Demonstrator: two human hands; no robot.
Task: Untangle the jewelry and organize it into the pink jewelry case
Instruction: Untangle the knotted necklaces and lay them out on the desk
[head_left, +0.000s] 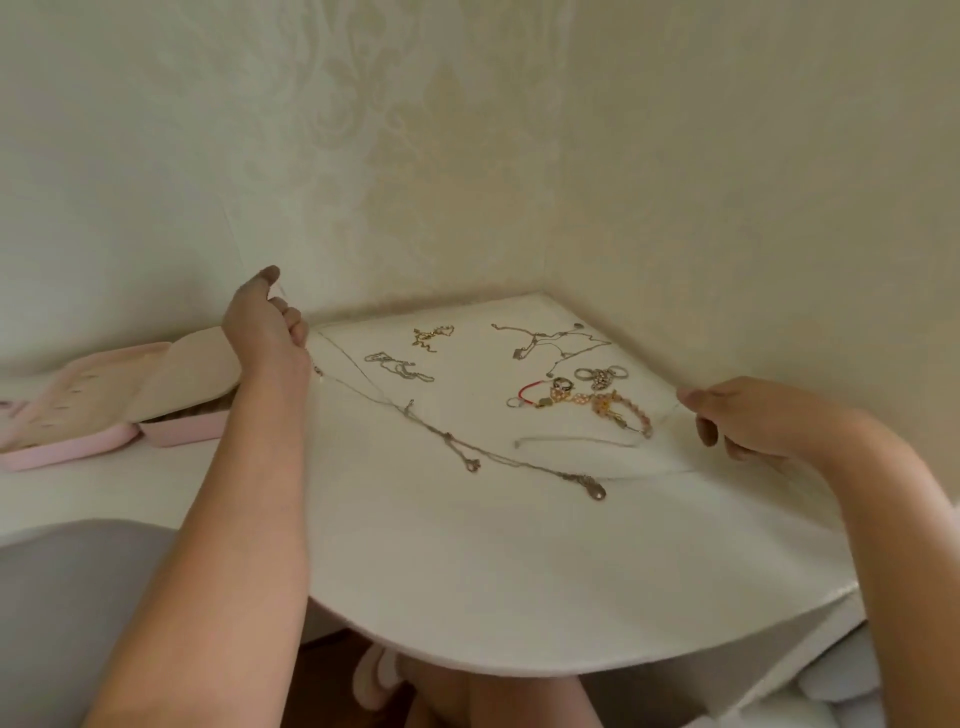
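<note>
A thin silver chain (457, 447) stretches across the white corner table (519, 571), with a knot and a clasp (596, 491) along it. My left hand (262, 325) pinches one end, raised near the wall. My right hand (748, 421) pinches the other end at the table's right side. The open pink jewelry case (104, 410) lies at the left, partly behind my left forearm. Loose on the table lie a gold chain (432, 336), a small silver chain (397, 366), a long thin necklace (550, 345), rings (600, 375) and beaded bracelets (608, 408).
Patterned walls meet in a corner right behind the table. The table's curved front edge runs close to my body. A grey seat (67, 597) sits low at the left, and shelving shows under the table at the lower right.
</note>
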